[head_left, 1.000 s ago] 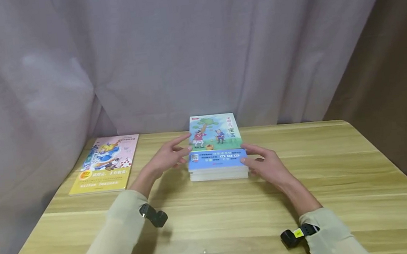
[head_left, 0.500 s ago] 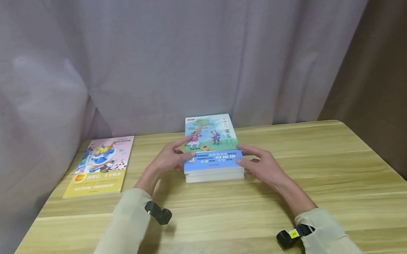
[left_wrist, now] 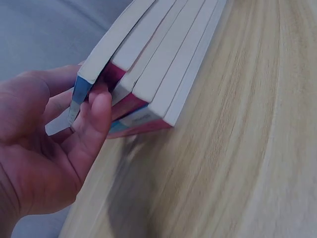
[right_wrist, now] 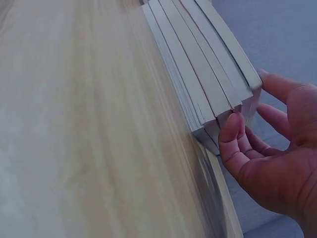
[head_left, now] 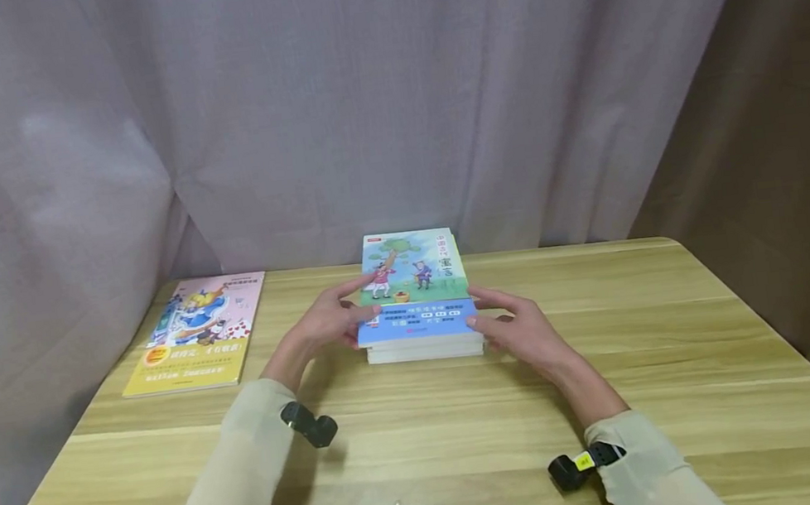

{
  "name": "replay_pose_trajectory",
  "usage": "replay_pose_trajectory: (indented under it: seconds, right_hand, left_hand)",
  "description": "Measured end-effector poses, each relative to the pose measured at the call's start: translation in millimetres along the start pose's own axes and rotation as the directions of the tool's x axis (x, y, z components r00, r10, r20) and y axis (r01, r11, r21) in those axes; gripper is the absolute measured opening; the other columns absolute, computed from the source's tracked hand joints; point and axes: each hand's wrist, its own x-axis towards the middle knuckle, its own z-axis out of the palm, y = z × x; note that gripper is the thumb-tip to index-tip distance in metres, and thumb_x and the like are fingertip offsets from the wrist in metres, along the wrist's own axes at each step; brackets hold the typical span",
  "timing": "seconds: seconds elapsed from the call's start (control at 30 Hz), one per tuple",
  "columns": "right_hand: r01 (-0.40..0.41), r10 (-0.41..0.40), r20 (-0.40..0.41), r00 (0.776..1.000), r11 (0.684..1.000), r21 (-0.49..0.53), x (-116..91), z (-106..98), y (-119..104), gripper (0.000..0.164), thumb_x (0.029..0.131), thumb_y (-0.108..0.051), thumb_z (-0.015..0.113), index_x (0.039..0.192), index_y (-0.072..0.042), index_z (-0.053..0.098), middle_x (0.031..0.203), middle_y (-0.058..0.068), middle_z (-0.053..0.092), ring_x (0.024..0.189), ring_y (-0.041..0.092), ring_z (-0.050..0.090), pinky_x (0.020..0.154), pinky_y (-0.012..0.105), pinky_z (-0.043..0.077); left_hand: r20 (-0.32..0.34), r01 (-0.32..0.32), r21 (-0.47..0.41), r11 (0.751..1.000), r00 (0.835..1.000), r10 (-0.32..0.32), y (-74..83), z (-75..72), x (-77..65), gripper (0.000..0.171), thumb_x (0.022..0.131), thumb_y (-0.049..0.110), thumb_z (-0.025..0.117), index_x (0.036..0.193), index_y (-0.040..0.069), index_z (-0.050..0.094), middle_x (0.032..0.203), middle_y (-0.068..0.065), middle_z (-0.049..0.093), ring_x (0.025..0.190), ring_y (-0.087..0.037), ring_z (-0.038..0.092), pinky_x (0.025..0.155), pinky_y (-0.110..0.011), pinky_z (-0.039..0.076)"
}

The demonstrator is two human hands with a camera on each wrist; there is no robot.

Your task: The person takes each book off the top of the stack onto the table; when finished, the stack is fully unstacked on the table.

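A stack of thick paperback books (head_left: 425, 350) stands at the back middle of the table. On top lies a book (head_left: 417, 263) with a green tree cover and a blue band. My left hand (head_left: 330, 321) pinches its left edge, thumb on the cover. In the left wrist view, its fingers reach beneath that top book (left_wrist: 111, 42), where a dark gap shows at the corner. My right hand (head_left: 522, 327) is at the right edge, thumb at the cover's corner; in the right wrist view, its curled fingers (right_wrist: 232, 130) press against the side of the stack.
Left of the stack, a pink and yellow book (head_left: 196, 330) lies flat on the wooden table (head_left: 427, 450). A grey curtain (head_left: 329, 111) hangs close behind the table's back edge. A tiny pale speck (head_left: 398, 504) is on the tabletop in front.
My left hand has closed in on the left edge and now pinches the top book. That book has shifted slightly left over the stack. The head view has turned a little.
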Motion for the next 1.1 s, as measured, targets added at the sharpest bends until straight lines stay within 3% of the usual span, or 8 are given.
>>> replay_pose_trajectory:
  seconds: [0.27, 0.53, 0.83, 1.1]
  right_hand:
    - [0.026, -0.026, 0.011, 1.0, 0.999, -0.022, 0, 1, 1, 0.058, 0.099, -0.022, 0.076, 0.152, -0.007, 0.057, 0.152, 0.021, 0.056, 0.093, 0.019, 0.069, 0.075, 0.031, 0.06]
    - [0.012, -0.012, -0.009, 1.0, 0.999, -0.041, -1, 3, 0, 0.057, 0.098, -0.017, 0.075, 0.152, -0.007, 0.057, 0.151, 0.021, 0.058, 0.092, 0.017, 0.068, 0.071, 0.029, 0.057]
    - [-0.02, 0.019, -0.021, 1.0, 0.999, -0.043, -1, 4, -2, 0.058, 0.098, -0.021, 0.076, 0.152, -0.01, 0.058, 0.153, 0.018, 0.057, 0.095, 0.021, 0.067, 0.072, 0.03, 0.056]
    - [-0.044, 0.043, -0.022, 0.999, 0.997, -0.056, 0, 5, 0, 0.058, 0.099, -0.022, 0.075, 0.153, -0.012, 0.057, 0.153, 0.017, 0.057, 0.093, 0.02, 0.066, 0.073, 0.03, 0.056]
  left_hand:
    - [-0.017, 0.034, -0.121, 0.992, 0.999, -0.036, -11.4, -8.9, -7.9, 0.07, 0.101, 0.016, 0.072, 0.161, 0.037, 0.044, 0.1, -0.011, 0.066, 0.071, -0.018, 0.067, 0.063, -0.029, 0.061]
    - [0.002, 0.044, -0.3, 0.953, 0.999, -0.046, -20.7, -17.5, -16.2, 0.071, 0.103, 0.007, 0.066, 0.164, 0.033, 0.04, 0.109, -0.015, 0.074, 0.078, -0.019, 0.077, 0.07, -0.032, 0.065]
    - [0.04, 0.035, -0.358, 0.933, 0.999, -0.023, -22.4, -25.2, -23.8, 0.093, 0.101, -0.001, 0.064, 0.172, 0.026, 0.009, 0.102, -0.009, 0.079, 0.078, -0.02, 0.078, 0.073, -0.035, 0.067]
    - [0.056, 0.061, -0.357, 0.932, 0.997, -0.044, -23.1, -26.6, -28.1, 0.094, 0.102, 0.001, 0.063, 0.172, 0.026, 0.007, 0.103, -0.01, 0.08, 0.081, -0.022, 0.079, 0.078, -0.038, 0.067]
